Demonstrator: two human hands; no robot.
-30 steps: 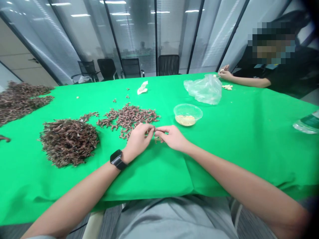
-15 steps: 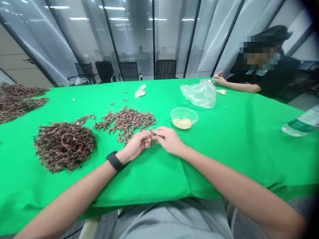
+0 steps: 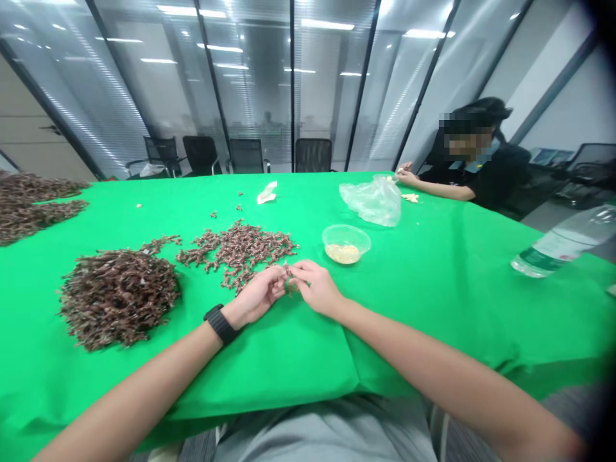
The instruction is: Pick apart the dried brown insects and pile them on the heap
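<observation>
Between the hands (image 3: pixel 315 289), one brown piece (image 3: pixel 289 272)

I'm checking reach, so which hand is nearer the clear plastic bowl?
Right. The right hand is on the near side of the clear plastic bowl, slightly left; the left hand is farther left.

On your tabletop (image 3: pixel 414 321), loose pieces (image 3: pixel 245 247) lie between a heap (image 3: pixel 118 295) and a bowl (image 3: pixel 346 235). Behind the bowl lies a plastic bag (image 3: pixel 373 201).
</observation>
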